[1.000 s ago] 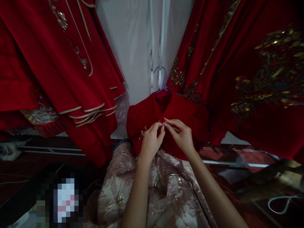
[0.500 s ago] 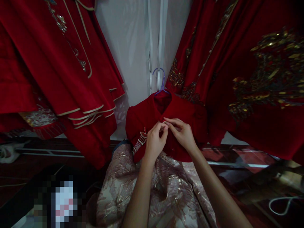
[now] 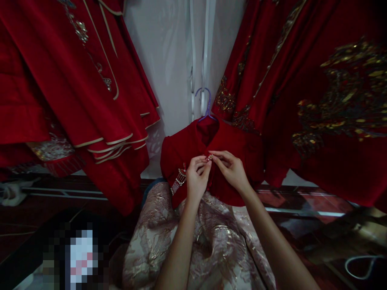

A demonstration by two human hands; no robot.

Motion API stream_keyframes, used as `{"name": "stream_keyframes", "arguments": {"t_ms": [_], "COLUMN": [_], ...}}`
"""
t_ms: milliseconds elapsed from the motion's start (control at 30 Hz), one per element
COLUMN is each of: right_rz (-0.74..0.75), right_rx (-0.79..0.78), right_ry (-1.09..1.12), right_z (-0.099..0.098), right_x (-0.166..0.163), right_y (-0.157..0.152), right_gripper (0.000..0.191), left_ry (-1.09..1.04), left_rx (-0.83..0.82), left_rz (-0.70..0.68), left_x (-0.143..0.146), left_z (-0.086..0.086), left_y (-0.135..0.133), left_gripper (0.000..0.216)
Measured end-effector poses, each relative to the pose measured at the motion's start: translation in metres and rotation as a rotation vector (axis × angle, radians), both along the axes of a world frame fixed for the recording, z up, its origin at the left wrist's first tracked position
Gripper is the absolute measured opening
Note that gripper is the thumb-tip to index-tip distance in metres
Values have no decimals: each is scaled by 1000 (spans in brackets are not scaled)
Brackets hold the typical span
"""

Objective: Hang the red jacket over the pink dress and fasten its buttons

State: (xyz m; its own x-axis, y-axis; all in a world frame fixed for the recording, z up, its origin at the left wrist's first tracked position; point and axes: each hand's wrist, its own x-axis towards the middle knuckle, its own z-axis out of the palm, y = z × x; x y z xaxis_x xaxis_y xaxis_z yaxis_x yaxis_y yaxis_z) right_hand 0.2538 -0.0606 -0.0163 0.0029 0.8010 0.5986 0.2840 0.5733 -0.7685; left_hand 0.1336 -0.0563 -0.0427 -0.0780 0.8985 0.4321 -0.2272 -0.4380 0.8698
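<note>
A short red jacket [image 3: 178, 151] lies spread in front of me with a purple hanger [image 3: 207, 106] in its neck. At the middle of its front, my left hand [image 3: 197, 177] and my right hand [image 3: 232, 168] meet with fingertips pinched on a small shiny clasp [image 3: 209, 157]. Both hands are closed on it; its exact shape is too small to make out. A beaded tassel ornament [image 3: 179, 179] sits on the jacket to the left of my left hand. Beneath the jacket, a pale brocade cloth [image 3: 157, 233] with metallic pattern spreads over my lap.
Red garments [image 3: 115, 117] with pale piping hang on the left. On the right hang red garments with gold sequins [image 3: 347, 96]. White rails [image 3: 193, 52] run down the wall between them. Pale shoes [image 3: 13, 193] stand far left, and a white cord loop [image 3: 359, 268] lies lower right.
My left fingers have opened slightly and shifted, so the small shiny clasp shows more between both hands. My right hand has barely moved.
</note>
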Motion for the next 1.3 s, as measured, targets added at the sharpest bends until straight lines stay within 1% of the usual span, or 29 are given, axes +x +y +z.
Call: {"name": "stream_keyframes", "arguments": {"t_ms": [133,300,500,867,1067,1300], "right_rz": [-3,-10,-7,-17,66,110], "right_rx": [5,0,-1,4,-44,-113], "right_ry": [1,24,26,75,88,145], "right_z": [-1,-3,-3,-6,-4,-4], "right_x": [-3,-5,-3,-6,-3,-3], "right_y": [-3,-5,-3,-3,-3,2], "right_gripper": [27,30,28,28,29,31], "left_ry": [-25,-75,-61,-46,-48,-41], "left_rx": [-25,-40,-22,-31,-56,-34], "left_rz": [58,88,42,46,53,36], "left_x": [0,-1,0,-2,-6,-9], "left_z": [0,2,1,-5,-3,-5], "left_y": [0,-1,-1,1,1,3], "left_gripper": [24,23,23,22,22,21]}}
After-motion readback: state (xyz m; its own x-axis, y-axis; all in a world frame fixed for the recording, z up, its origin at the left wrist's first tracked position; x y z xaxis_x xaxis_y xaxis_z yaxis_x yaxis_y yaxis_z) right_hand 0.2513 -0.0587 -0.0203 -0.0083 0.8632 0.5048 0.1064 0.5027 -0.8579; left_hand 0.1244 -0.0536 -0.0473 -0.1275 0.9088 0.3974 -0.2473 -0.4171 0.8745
